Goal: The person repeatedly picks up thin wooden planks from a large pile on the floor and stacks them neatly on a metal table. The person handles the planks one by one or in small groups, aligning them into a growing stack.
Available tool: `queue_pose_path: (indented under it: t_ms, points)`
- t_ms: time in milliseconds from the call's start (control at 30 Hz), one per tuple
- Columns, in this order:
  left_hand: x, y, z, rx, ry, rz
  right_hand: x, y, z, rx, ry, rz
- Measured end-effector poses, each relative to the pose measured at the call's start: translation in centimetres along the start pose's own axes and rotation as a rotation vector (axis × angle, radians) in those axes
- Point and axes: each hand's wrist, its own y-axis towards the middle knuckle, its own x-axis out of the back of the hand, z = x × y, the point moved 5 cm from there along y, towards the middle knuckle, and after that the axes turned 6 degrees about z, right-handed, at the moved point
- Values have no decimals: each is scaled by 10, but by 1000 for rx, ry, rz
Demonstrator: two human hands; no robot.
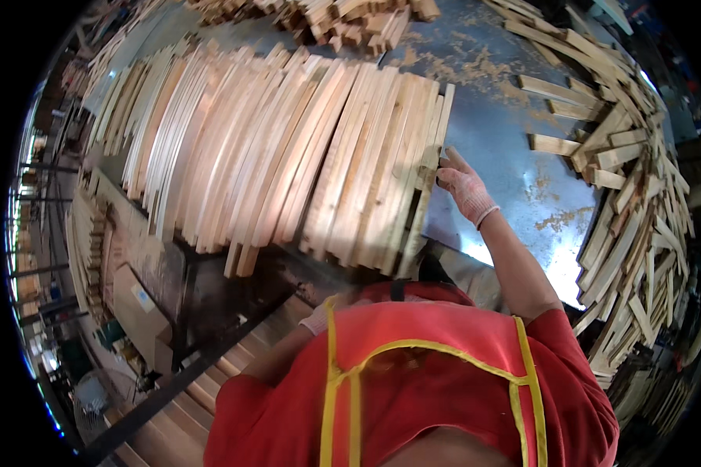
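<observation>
My right hand (466, 191), in a pale knitted glove, is at the right edge of a wide row of long wooden strips (273, 156). Its fingers are bent against the outermost wooden strip (423, 198) and look closed on it. The strips lie side by side, their near ends uneven and jutting past the table's edge. Close to my body, my left hand (316, 320) shows only as a bit of pale glove; my red clothing and vest hide its fingers.
A heap of loose wood offcuts (631, 163) runs along the right side of the grey metal tabletop (491, 148). Short wood blocks (350, 23) are piled at the far side. Sawdust (475, 66) lies between. A dark metal bar (195, 370) crosses the lower left, beside boards (171, 428).
</observation>
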Motion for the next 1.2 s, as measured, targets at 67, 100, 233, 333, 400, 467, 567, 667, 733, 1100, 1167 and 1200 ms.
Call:
queue_pose_path:
  t_ms: [67,100,233,333,400,467,567,667,733,1100,1167,1200]
  points:
    - [2,10,11,105,-481,-190,-18,10,-6,-32,-108,177]
    - [4,13,14,123,-712,-310,-18,9,-11,-44,-130,119]
    - [16,34,-39,249,-1671,-633,24,23,-65,-108,-99,-21]
    - [32,17,-72,276,-1436,-750,13,-2,-73,-134,58,-69]
    - [47,-10,-49,250,-844,-629,11,-4,-69,-94,56,-6]
    - [63,-32,-59,94,-760,-656,11,-9,-70,-83,76,1]
    - [123,-44,-98,-191,-1081,-259,16,-6,-70,-96,114,-36]
    - [179,2,-154,55,-1095,-153,22,0,-80,-137,78,-20]
    - [199,60,-185,122,-846,-25,16,-1,-77,-167,87,-24]
    - [266,51,-128,350,1184,-634,-23,5,-24,-22,-30,76]
    - [267,26,-111,369,1202,-765,-32,3,-28,-26,-76,54]
    - [264,14,-107,375,1213,-833,-22,7,-44,-46,2,-17]
